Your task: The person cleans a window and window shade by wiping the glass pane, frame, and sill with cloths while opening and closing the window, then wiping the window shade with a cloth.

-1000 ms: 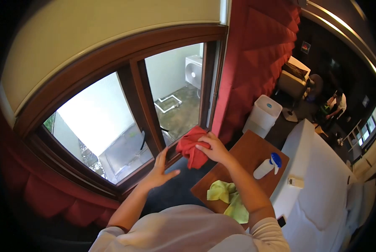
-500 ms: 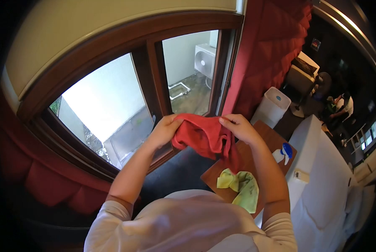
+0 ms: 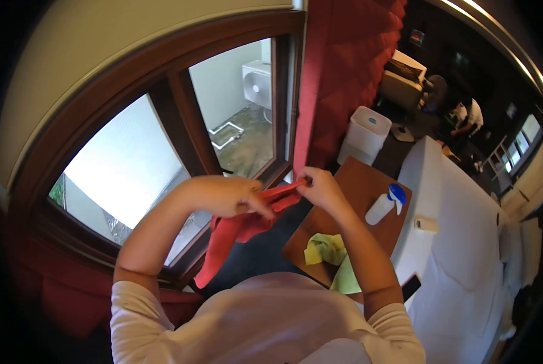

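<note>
A red cloth (image 3: 238,229) hangs in front of the lower frame of the brown window (image 3: 180,115). My right hand (image 3: 321,187) is closed on its upper right edge. Over the cloth's upper left part lies my left hand (image 3: 232,197), its fingers bent and slightly blurred; whether they grip the fabric is unclear. Right of the cloth, a wooden table (image 3: 361,182) bears a white spray bottle with a blue head (image 3: 380,209) and a crumpled yellow-green cloth (image 3: 325,249).
A white bin (image 3: 365,133) stands behind the table. On the right is a white-covered surface (image 3: 459,267) with a small pale box (image 3: 426,224) and a dark phone (image 3: 411,287). A person (image 3: 472,115) bends over in the far background.
The red cloth went from the window frame up between both hands, then was stretched out slantwise with its left end hanging lower. My left hand has turned over across it. The view has shifted.
</note>
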`<state>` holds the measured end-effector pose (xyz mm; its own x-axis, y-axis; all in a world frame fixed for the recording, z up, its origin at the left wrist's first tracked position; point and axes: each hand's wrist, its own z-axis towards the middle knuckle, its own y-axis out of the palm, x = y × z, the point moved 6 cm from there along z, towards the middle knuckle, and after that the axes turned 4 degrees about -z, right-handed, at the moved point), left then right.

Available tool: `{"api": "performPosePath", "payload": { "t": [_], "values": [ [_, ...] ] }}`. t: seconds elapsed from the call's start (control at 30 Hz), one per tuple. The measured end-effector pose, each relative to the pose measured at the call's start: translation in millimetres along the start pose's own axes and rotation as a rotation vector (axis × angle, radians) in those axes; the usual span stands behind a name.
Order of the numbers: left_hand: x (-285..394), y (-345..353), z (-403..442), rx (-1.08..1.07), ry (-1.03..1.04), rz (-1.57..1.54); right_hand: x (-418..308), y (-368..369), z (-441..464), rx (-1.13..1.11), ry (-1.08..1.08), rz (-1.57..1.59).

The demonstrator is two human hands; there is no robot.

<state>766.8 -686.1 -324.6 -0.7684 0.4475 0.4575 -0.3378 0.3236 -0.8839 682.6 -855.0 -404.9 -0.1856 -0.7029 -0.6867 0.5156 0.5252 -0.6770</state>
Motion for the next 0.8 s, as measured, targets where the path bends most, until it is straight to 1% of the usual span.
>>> {"api": "performPosePath", "payload": {
  "t": [0.03, 0.1, 0.13, 0.17, 0.2, 0.23, 0.27, 0.3, 0.33, 0.37, 0.4, 0.47, 0.5, 0.53, 0.57, 0.6, 0.63, 0.7, 0.73, 0.77, 0.8],
  "values": [
    [-11, 8, -4, -0.042, -0.215, 0.061, 0, 1, -4, 0.043, -0.054, 0.002],
    [-27, 20, -18, -0.126, -0.644, 0.191, -8, 2, -15, 0.156, -0.062, 0.028],
    [-33, 19, -19, -0.046, -0.686, 0.153, -19, 0, -20, 0.212, -0.067, 0.038],
    [-44, 19, -18, 0.035, -0.727, 0.115, -29, -1, -25, 0.206, 0.015, 0.089],
    [-57, 20, -19, 0.118, -0.767, 0.078, -38, 3, -30, 0.235, 0.028, 0.133],
    [-69, 24, -15, 0.285, -0.571, 0.028, -45, 12, -34, 0.235, -0.002, 0.117],
    [-76, 30, -13, 0.383, -0.506, -0.152, -53, 23, -40, 0.254, -0.062, 0.224],
    [-80, 35, -11, 0.476, -0.439, -0.334, -63, 34, -45, 0.271, -0.180, 0.315],
    [-78, 35, -7, 0.562, -0.370, -0.519, -68, 53, -49, 0.131, -0.188, 0.473],
    [-71, 32, -2, 0.633, -0.332, -0.634, -69, 62, -51, 0.148, -0.280, 0.515],
    [-68, 31, 1, 0.680, -0.331, -0.645, -70, 65, -52, 0.161, -0.374, 0.557],
    [-64, 31, 4, 0.783, -0.330, -0.665, -38, 61, -41, 0.174, -0.144, 0.948],
    [-68, 33, 1, 0.764, -0.352, -0.606, -34, 33, -41, 0.241, 0.037, 0.540],
    [-62, 29, 3, 0.660, -0.385, -0.536, -33, 14, -35, 0.521, -0.123, 0.503],
    [-51, 23, 4, 0.556, -0.416, -0.465, -37, -1, -34, 0.632, -0.264, 0.282],
    [-45, 20, 5, 0.453, -0.446, -0.393, -40, -3, -30, 0.571, -0.315, 0.240],
    [-45, 20, 7, 0.488, -0.317, -0.321, -42, -5, -27, 0.510, -0.368, 0.201],
    [-36, 6, 12, 0.479, -0.219, -0.188, -15, 43, -19, 0.050, -0.285, 0.486],
    [-28, 0, 14, 0.475, -0.172, -0.123, 1, 57, -22, -0.012, -0.202, 0.516],
    [-23, -8, 10, 0.522, -0.220, -0.074, 16, 72, -27, -0.074, -0.120, 0.546],
    [-18, -14, 8, 0.490, -0.240, -0.107, 26, 83, -33, -0.137, -0.038, 0.576]
  ]
}}
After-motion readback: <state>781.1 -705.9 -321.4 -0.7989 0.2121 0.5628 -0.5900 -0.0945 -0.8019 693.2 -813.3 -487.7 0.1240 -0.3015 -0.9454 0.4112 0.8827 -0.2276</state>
